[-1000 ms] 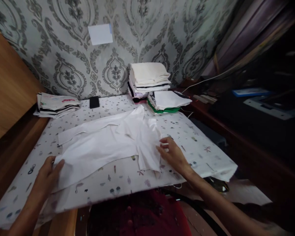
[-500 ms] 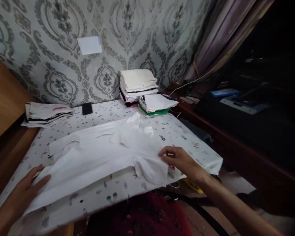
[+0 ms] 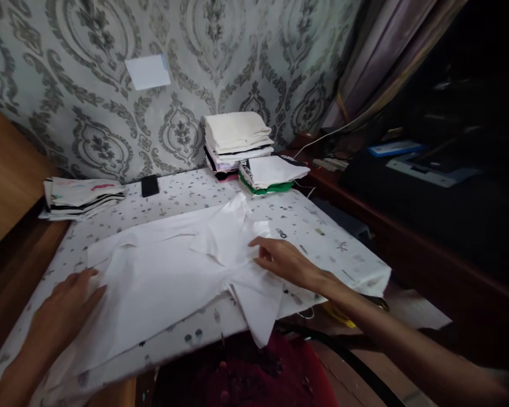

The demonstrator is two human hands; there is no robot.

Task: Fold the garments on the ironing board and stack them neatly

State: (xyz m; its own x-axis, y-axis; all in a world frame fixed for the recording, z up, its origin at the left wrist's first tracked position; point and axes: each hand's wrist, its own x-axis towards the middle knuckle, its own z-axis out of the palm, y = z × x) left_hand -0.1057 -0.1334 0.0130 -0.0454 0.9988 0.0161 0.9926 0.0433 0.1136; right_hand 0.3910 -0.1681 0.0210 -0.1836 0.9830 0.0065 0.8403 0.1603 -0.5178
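Observation:
A white short-sleeved shirt [image 3: 165, 282] lies spread lengthwise over the patterned table cover, somewhat creased. One sleeve [image 3: 258, 308] drapes past the table's front edge, and the other points toward the wall. At the hem end on the left, my left hand [image 3: 65, 308] rests on the cloth with its fingers apart. My right hand [image 3: 286, 261] is at the collar end, fingers curled in toward the thumb against the fabric. Part of the neckline is hidden by that hand.
Folded clothes stand in a tall stack [image 3: 237, 135] by the wall, beside a shorter stack [image 3: 274, 174]. Another folded pile [image 3: 82, 198] and a black phone [image 3: 150, 185] are at the back left. A dark wooden desk [image 3: 390, 237] borders the right side.
My right hand has moved left from the near sleeve to the collar area. That sleeve now hangs lower over the edge. My left hand has shifted slightly right and farther from me.

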